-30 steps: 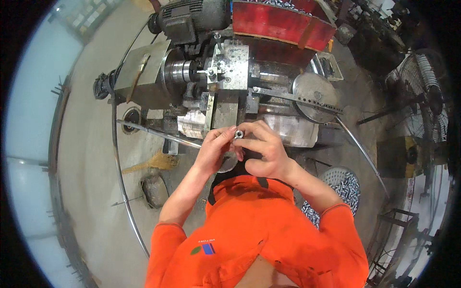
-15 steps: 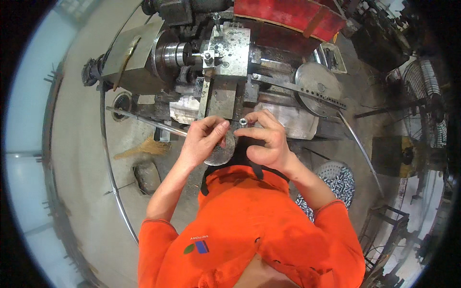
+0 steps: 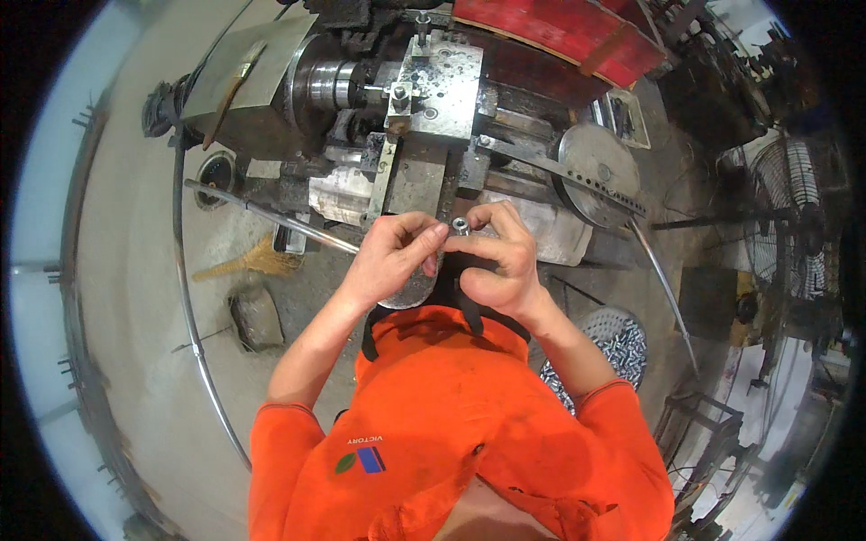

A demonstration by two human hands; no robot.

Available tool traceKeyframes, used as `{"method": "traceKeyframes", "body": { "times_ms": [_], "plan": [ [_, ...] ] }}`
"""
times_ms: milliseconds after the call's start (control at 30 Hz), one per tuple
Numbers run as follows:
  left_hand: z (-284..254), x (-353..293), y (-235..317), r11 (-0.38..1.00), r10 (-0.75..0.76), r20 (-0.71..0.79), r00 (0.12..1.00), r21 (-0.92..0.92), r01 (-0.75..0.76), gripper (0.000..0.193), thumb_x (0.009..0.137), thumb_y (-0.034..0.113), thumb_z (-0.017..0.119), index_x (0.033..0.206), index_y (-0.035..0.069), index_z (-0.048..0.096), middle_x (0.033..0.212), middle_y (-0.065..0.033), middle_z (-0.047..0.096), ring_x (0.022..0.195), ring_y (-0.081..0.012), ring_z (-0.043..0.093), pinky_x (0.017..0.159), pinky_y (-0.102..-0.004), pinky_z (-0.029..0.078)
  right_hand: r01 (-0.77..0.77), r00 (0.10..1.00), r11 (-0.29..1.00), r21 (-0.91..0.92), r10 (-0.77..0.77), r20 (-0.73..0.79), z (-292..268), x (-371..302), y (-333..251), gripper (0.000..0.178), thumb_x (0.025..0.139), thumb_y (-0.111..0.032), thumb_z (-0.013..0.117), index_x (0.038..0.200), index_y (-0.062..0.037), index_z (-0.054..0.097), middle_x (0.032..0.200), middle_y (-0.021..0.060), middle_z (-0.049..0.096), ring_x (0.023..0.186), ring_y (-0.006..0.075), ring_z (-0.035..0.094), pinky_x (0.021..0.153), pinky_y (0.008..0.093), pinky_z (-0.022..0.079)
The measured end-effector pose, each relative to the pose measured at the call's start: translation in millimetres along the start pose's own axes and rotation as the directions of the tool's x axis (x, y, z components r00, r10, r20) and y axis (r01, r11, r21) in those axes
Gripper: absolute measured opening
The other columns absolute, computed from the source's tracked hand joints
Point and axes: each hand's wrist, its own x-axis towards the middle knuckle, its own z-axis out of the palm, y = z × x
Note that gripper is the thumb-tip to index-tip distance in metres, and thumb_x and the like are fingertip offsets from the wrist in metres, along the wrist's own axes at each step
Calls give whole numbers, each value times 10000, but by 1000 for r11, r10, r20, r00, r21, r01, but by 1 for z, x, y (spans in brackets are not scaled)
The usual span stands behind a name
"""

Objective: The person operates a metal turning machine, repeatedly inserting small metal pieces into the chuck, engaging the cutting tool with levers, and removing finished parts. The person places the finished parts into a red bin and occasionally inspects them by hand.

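Observation:
My right hand (image 3: 503,257) pinches a small shiny metal sleeve (image 3: 461,225) between its fingers, its round hollow end facing up. Close on its left, my left hand (image 3: 397,257) has thumb and forefinger pressed together, their tips next to the sleeve and the right fingers. Whether anything small sits in that pinch is hidden. Both hands are in front of my waist, above a rounded grey metal plate (image 3: 410,293). Beyond them stands a lathe with a chuck (image 3: 329,86) and a metal tool block (image 3: 446,86).
A long metal lever (image 3: 298,227) extends leftward from near my left hand. To the right are a large handwheel disc (image 3: 595,167) and a container of small metal parts (image 3: 622,347). A brush (image 3: 230,90) lies on the headstock; a red tray (image 3: 564,32) stands behind.
My left hand has come closer to the right hand, its fingertips now beside the sleeve. The sleeve stays in my right fingers. The whole view has shifted slightly.

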Motion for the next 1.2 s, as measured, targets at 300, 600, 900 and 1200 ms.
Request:
{"method": "traceKeyframes", "body": {
  "times_ms": [300, 600, 900, 1200],
  "plan": [
    [5, 5, 7, 999, 1, -3, 1000, -45, -1, 326, 910, 290, 572, 789, -10, 620, 577, -12, 552, 524, -67, 523, 475, -221, 417, 171, 985, 976, -133, -170, 17, 3, -2, 2, 349, 503, -156, 608, 823, -40, 685, 865, 123, 531, 788, 283, 502, 699, 364, 451],
    [7, 2, 11, 998, -35, 65, 997, -40, 38, 280, 910, 219, 572, 750, -9, 598, 585, -7, 544, 517, -74, 521, 475, -223, 424, 180, 984, 983, -30, -179, 22, -2, -10, 3, 364, 512, -136, 595, 853, -41, 683, 885, 127, 552, 813, 296, 523, 730, 376, 456],
    [8, -2, 8, 968, -24, 130, 991, -246, 56, 269, 920, 200, 551, 793, -30, 605, 580, -30, 553, 510, -105, 542, 478, -240, 440, 109, 993, 954, 280, -115, 7, -1, -20, 15, 364, 574, -162, 580, 899, -59, 707, 912, 128, 590, 836, 275, 546, 744, 357, 448],
    [20, -7, 23, 998, -54, 36, 998, 26, 53, 308, 897, 255, 597, 755, -19, 608, 583, -17, 559, 496, -77, 529, 459, -219, 413, 257, 966, 966, 7, -257, 8, -7, -19, 5, 371, 550, -143, 607, 897, -38, 685, 934, 132, 599, 828, 305, 552, 724, 377, 474]
  ]
}}
